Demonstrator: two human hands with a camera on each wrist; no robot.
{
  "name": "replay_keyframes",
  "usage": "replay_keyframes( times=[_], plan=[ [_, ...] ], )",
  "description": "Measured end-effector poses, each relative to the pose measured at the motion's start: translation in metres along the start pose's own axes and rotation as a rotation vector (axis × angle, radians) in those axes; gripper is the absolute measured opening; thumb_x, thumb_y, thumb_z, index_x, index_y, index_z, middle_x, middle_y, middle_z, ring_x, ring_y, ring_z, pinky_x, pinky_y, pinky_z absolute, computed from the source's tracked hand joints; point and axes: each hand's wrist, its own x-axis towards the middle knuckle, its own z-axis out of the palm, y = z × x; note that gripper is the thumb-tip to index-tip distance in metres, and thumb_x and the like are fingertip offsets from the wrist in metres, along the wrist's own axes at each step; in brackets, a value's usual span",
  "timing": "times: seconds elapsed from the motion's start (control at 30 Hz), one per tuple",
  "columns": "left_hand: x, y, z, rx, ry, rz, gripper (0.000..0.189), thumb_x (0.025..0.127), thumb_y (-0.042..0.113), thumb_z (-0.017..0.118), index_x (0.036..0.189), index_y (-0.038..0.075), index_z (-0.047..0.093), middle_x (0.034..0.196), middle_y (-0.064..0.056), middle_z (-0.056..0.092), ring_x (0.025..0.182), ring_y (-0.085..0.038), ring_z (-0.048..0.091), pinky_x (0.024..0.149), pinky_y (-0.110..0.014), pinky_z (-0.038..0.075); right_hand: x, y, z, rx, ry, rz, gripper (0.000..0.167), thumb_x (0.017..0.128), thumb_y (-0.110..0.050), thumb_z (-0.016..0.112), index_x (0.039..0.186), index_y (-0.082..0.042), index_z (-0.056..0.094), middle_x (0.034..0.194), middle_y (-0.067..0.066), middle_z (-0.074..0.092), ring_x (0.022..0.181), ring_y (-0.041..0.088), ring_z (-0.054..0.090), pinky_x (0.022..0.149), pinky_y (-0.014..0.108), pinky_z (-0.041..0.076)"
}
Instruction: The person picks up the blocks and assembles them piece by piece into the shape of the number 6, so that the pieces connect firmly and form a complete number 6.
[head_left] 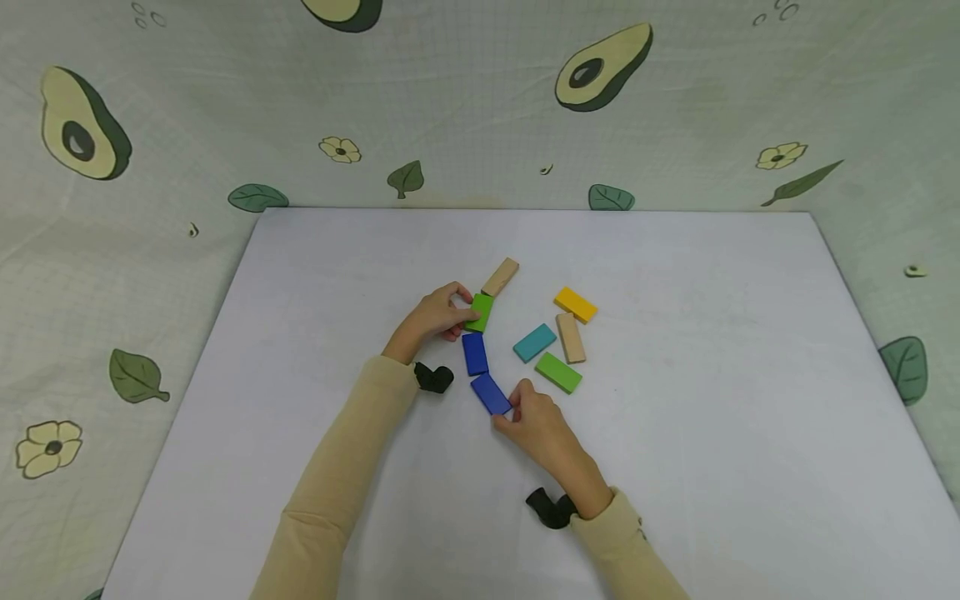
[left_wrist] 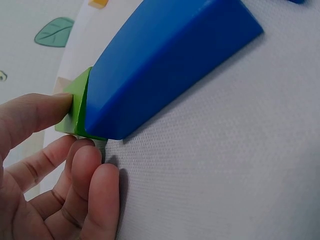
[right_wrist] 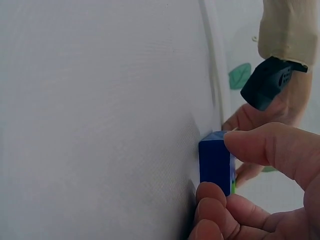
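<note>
A curved row of flat blocks lies on the white table: a plain wooden block [head_left: 501, 276] at the far end, then a green block [head_left: 482, 312], a blue block [head_left: 475, 354] and a nearer blue block [head_left: 490, 392]. My left hand [head_left: 437, 315] pinches the green block, its thumb on one face, as the left wrist view shows, where a large blue block [left_wrist: 170, 65] abuts the green one [left_wrist: 79, 107]. With thumb and fingers, my right hand [head_left: 545, 425] grips the nearer blue block by its near end; that block [right_wrist: 215, 167] fills the pinch in the right wrist view.
Right of the row lie loose blocks: a yellow block [head_left: 576, 305], a wooden block [head_left: 571, 338], a teal block [head_left: 535, 342] and another green block [head_left: 558, 372]. The white table [head_left: 750, 375] meets a cloth printed with avocados [head_left: 603, 67] at its back edge [head_left: 525, 209].
</note>
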Motion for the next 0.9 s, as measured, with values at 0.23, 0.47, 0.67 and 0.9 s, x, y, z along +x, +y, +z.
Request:
replay_keyframes(
  times=[0.23, 0.47, 0.67, 0.9],
  plan=[
    [0.0, -0.001, 0.0, -0.004, 0.002, 0.005, 0.038, 0.086, 0.024, 0.065, 0.118, 0.011, 0.05, 0.074, -0.005, 0.056, 0.054, -0.011, 0.053, 0.054, -0.023, 0.049, 0.0, 0.001, -0.001, 0.003, -0.009, -0.013, 0.028, 0.082, -0.019, 0.069, 0.094, -0.004, 0.049, 0.067, 0.003, 0.05, 0.056, 0.013, 0.044, 0.05, 0.025, 0.036],
    [-0.002, -0.003, 0.0, -0.015, -0.006, 0.013, 0.042, 0.087, 0.026, 0.064, 0.122, 0.007, 0.048, 0.075, -0.005, 0.057, 0.056, -0.011, 0.055, 0.055, -0.022, 0.049, -0.001, 0.004, -0.001, 0.004, -0.009, -0.021, 0.029, 0.082, -0.021, 0.07, 0.095, -0.004, 0.05, 0.067, 0.003, 0.05, 0.056, 0.013, 0.044, 0.05, 0.024, 0.036],
    [-0.01, -0.01, 0.004, 0.001, 0.035, 0.035, 0.049, 0.088, 0.029, 0.062, 0.126, 0.004, 0.043, 0.084, -0.008, 0.06, 0.065, -0.013, 0.057, 0.062, -0.023, 0.048, -0.001, 0.006, -0.001, 0.018, -0.009, -0.035, 0.029, 0.083, -0.022, 0.069, 0.096, -0.003, 0.051, 0.067, 0.003, 0.05, 0.056, 0.013, 0.044, 0.05, 0.024, 0.036],
    [-0.026, -0.016, 0.013, 0.089, 0.164, 0.069, 0.054, 0.087, 0.031, 0.063, 0.129, 0.007, 0.041, 0.097, -0.011, 0.06, 0.081, -0.02, 0.054, 0.069, -0.027, 0.041, -0.002, 0.008, -0.002, 0.054, 0.001, -0.051, 0.03, 0.084, -0.025, 0.068, 0.096, -0.003, 0.051, 0.067, 0.002, 0.049, 0.056, 0.012, 0.043, 0.05, 0.023, 0.035]
  ],
)
